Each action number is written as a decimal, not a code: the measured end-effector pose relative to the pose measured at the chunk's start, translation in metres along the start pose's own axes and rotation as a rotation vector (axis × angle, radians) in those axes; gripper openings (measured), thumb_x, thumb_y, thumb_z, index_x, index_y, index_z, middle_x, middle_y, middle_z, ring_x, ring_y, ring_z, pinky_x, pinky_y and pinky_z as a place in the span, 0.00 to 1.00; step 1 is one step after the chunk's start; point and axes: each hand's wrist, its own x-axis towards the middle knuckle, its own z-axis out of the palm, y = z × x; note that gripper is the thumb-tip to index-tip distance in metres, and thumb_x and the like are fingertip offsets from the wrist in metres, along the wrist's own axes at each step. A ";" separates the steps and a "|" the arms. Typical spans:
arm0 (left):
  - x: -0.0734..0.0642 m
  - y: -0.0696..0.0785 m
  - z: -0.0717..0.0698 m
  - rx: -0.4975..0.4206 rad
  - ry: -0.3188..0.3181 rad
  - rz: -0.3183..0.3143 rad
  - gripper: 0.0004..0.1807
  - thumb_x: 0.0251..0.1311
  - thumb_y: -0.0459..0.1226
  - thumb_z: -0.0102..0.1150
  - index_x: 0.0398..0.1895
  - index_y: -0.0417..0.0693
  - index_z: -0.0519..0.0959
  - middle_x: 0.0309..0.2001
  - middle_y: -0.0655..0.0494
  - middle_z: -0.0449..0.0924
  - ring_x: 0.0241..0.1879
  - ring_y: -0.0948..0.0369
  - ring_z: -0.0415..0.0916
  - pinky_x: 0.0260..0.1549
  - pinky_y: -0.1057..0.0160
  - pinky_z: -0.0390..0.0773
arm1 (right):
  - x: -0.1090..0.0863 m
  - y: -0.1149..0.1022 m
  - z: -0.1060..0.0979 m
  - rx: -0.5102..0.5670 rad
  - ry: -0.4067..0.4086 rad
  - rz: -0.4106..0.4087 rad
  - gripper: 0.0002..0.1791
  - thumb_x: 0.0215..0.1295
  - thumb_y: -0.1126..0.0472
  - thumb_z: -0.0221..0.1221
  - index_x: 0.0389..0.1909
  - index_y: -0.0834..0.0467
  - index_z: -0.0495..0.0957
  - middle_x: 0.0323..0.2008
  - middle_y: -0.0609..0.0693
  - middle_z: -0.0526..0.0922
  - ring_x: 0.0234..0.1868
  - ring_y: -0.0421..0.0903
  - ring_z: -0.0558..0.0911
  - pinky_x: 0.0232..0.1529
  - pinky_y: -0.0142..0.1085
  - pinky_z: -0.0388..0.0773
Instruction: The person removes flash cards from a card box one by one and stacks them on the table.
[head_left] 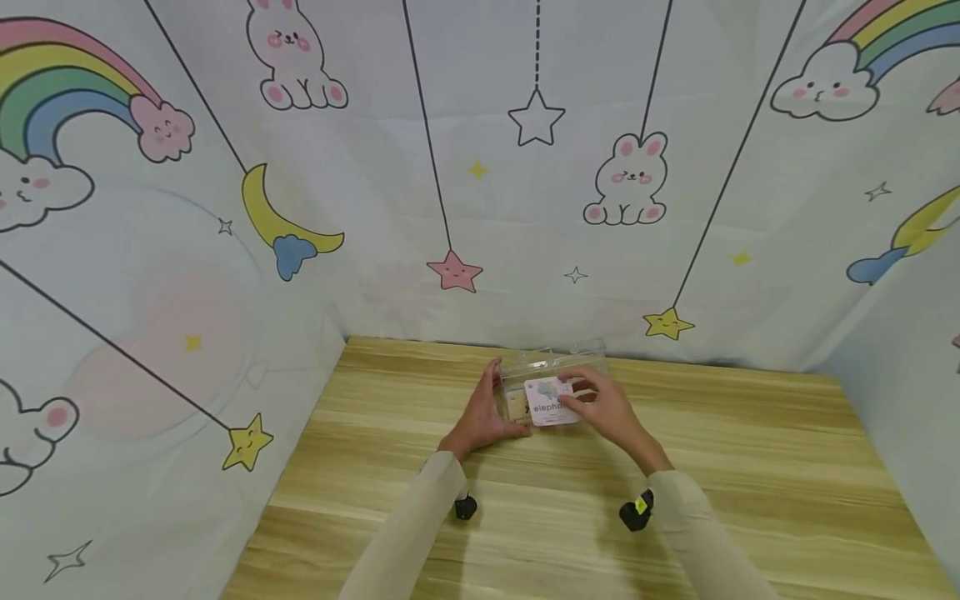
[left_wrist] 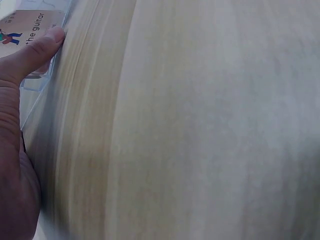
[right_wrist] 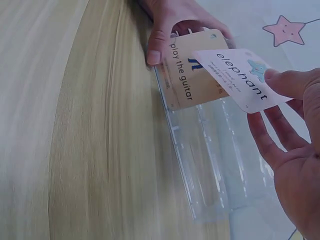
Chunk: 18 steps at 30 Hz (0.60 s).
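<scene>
Here you are at the far side of the wood-grain bench (head_left: 757,450), both hands working close together. Your left hand (head_left: 482,421) has the left end of the clear plastic box (right_wrist: 195,165), thumb along the near edge and the other fingers round the far side. Over on the other side, your right hand (head_left: 609,410) pinches the white elephant card (right_wrist: 239,82), thumb on the printed face and fingers underneath, and that card is up at a tilt over the box, word and blue elephant picture showing. Just below it, at the box's left end near your left thumb, sits the tan guitar card (right_wrist: 186,92), its line "play the guitar" readable and part of its picture covered by the elephant card. Whether the two cards touch, I can't fairly call from these angles. The rest of the box runs away to the right, ridged along its clear plastic. Pale sleeves (head_left: 408,525) reach in from below, a black wrist device (head_left: 466,507) by your left cuff, and behind it all hangs the white backdrop (head_left: 510,217), printed with stars, rabbits and rainbows.
</scene>
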 end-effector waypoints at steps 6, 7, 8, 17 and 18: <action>-0.001 0.001 -0.001 0.005 -0.014 -0.023 0.78 0.37 0.50 0.89 0.84 0.53 0.38 0.74 0.41 0.61 0.74 0.51 0.61 0.72 0.55 0.64 | -0.012 0.000 -0.018 0.039 -0.044 0.080 0.23 0.64 0.69 0.71 0.59 0.57 0.81 0.57 0.57 0.81 0.47 0.54 0.86 0.44 0.38 0.85; -0.001 0.001 -0.001 0.003 -0.015 -0.026 0.78 0.37 0.49 0.89 0.84 0.52 0.38 0.74 0.41 0.61 0.74 0.51 0.62 0.72 0.55 0.64 | -0.015 0.001 -0.021 0.039 -0.050 0.095 0.24 0.63 0.69 0.72 0.59 0.57 0.81 0.58 0.57 0.81 0.47 0.53 0.86 0.43 0.37 0.85; -0.001 0.001 -0.001 0.003 -0.014 -0.026 0.78 0.37 0.49 0.89 0.84 0.52 0.38 0.74 0.41 0.61 0.74 0.51 0.62 0.72 0.54 0.64 | -0.018 0.002 -0.023 0.037 -0.057 0.107 0.24 0.62 0.69 0.72 0.59 0.57 0.81 0.58 0.57 0.81 0.46 0.53 0.86 0.42 0.37 0.85; -0.001 0.002 -0.001 0.027 -0.004 -0.019 0.78 0.38 0.50 0.89 0.84 0.53 0.39 0.72 0.41 0.63 0.72 0.50 0.64 0.71 0.52 0.65 | -0.049 0.026 -0.040 0.027 -0.101 0.215 0.25 0.59 0.71 0.73 0.58 0.62 0.79 0.59 0.62 0.79 0.42 0.51 0.86 0.39 0.33 0.84; -0.001 0.002 -0.001 0.028 -0.003 -0.019 0.78 0.38 0.50 0.89 0.84 0.53 0.39 0.72 0.41 0.63 0.71 0.50 0.64 0.71 0.52 0.65 | -0.052 0.028 -0.041 0.031 -0.105 0.222 0.25 0.59 0.71 0.73 0.58 0.62 0.79 0.59 0.62 0.79 0.42 0.51 0.86 0.39 0.33 0.84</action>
